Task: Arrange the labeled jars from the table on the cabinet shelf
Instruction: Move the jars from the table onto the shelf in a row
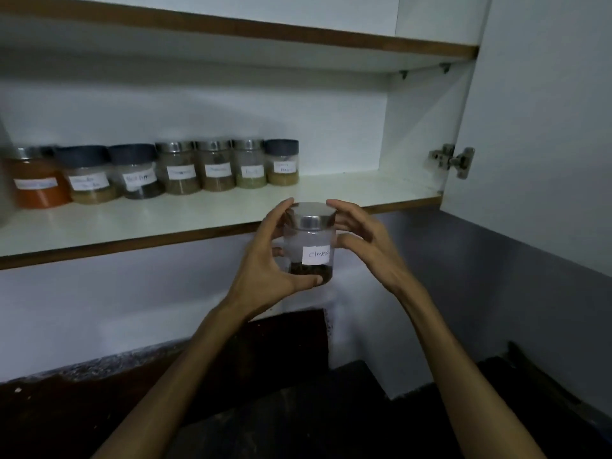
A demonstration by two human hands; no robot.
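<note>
We hold a clear round jar (309, 248) with a brushed metal lid just below the front edge of the cabinet shelf (212, 213). Its white paper label reads "Cloves" in handwriting, and a shallow layer of dark bits lies at its bottom. Our left hand (265, 260) grips the jar, thumb under the base and fingers curled round the far side and the lid. Our right hand (361, 240) is spread, fingertips near the lid rim and thumb close to the glass; we cannot tell whether it touches. On the shelf, left of the jar and further back, stands a row of seven labelled jars (159, 170), some with steel lids, some with dark plastic ones, holding orange, tan, black and green powders. Their labels are blurred. The shelf is smooth white with a brown wooden edge; a metal hinge (453, 160) sits at its right end.
</note>
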